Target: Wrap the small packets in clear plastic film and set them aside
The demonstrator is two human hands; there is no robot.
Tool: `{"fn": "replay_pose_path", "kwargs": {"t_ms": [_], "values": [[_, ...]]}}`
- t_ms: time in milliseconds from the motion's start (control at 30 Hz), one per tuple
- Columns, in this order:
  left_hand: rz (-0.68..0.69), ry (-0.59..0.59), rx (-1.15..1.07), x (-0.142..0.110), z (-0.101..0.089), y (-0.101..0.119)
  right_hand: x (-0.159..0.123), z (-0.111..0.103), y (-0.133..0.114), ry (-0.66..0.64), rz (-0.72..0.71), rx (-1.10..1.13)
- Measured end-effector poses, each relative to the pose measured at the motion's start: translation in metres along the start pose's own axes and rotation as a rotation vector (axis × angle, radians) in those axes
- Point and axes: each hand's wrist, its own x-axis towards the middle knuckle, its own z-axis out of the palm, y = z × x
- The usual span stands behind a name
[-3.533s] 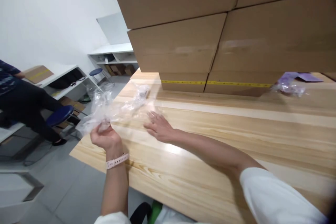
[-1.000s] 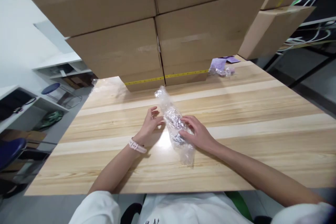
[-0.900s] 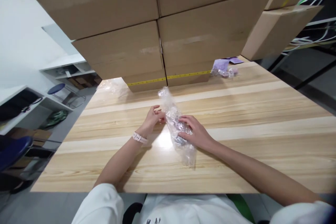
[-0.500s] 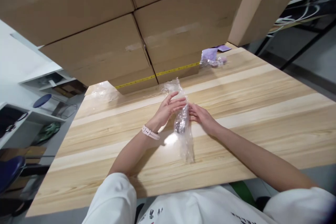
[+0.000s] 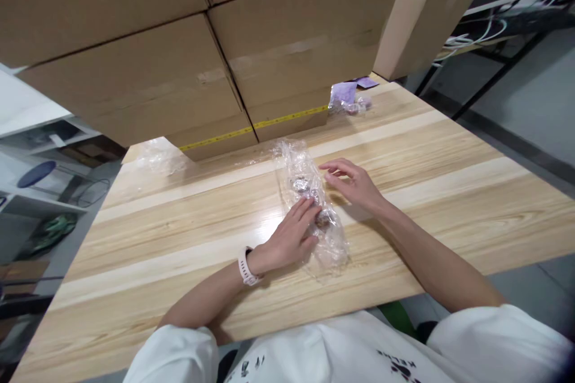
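Observation:
A long bundle of clear plastic wrap (image 5: 330,242) lies on the wooden table in front of me, running away from my body. Small dark, shiny items show through the plastic, too blurred to name. My left hand (image 5: 290,233), with a pale watch band (image 5: 245,266) on its wrist, rests flat across the middle of the bundle, fingers stretched out. My right hand (image 5: 354,184) hovers at the bundle's right side, its fingers loosely curved and a gap between thumb and fingers; nothing shows in it.
Stacked cardboard boxes (image 5: 296,60) stand along the table's far edge, with a yellow tape measure (image 5: 215,139) across their base. Crumpled clear plastic (image 5: 162,155) lies at the far left corner. A purple packet (image 5: 342,94) sits by the boxes at the back right.
My left hand has come down toward me and flattened onto the bundle. My right hand has lifted slightly off its side. The plastic looks wider and more spread out. The view has shifted.

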Motion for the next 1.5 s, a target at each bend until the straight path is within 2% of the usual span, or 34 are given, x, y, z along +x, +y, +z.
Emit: {"fn": "replay_pose_path", "kwargs": {"t_ms": [100,167,233,333,467,600,667,867,1000,1100,1167,1233,1333,1433,1500], "values": [[0.035,-0.029,0.139,-0.004,0.002,-0.006,-0.010,0.000,-0.018,-0.411,-0.163,-0.091],[0.020,-0.034,0.168,-0.014,0.000,-0.011,-0.015,-0.001,-0.019,-0.593,-0.208,-0.205],[-0.030,-0.028,0.169,-0.027,-0.004,-0.017,-0.015,-0.005,-0.013,-0.678,-0.186,-0.285],[-0.089,0.029,0.148,-0.044,-0.014,-0.024,-0.012,-0.015,-0.006,-0.702,-0.125,-0.317],[-0.218,0.164,-0.035,-0.038,-0.027,-0.022,-0.012,-0.016,-0.010,-0.657,-0.104,-0.328],[-0.405,0.219,-0.543,-0.008,-0.034,-0.014,-0.014,-0.003,-0.019,-0.590,-0.085,-0.424],[-0.471,0.217,-0.706,0.005,-0.034,-0.011,-0.016,0.001,-0.022,-0.581,-0.080,-0.494],[-0.663,0.375,-0.748,0.028,-0.039,-0.009,-0.048,0.008,-0.037,-0.503,-0.246,-0.740],[-0.674,0.348,-0.675,0.046,-0.048,-0.013,-0.076,0.018,-0.041,-0.473,-0.308,-0.794],[-0.652,0.317,-0.649,0.063,-0.053,-0.010,-0.086,0.025,-0.032,-0.367,-0.273,-0.785],[-0.636,0.312,-0.665,0.077,-0.056,-0.004,-0.090,0.026,-0.025,-0.277,-0.250,-0.685],[-0.608,0.316,-0.692,0.090,-0.058,0.005,-0.092,0.022,-0.019,-0.193,-0.208,-0.493],[-0.543,0.315,-0.727,0.113,-0.058,0.021,-0.098,0.011,-0.012,-0.094,-0.035,-0.133],[-0.445,0.287,-0.765,0.141,-0.047,0.034,-0.106,0.001,-0.003,0.026,0.175,0.156],[-0.354,0.237,-0.806,0.161,-0.033,0.038,-0.112,-0.005,0.006,0.121,0.280,0.250]]}}
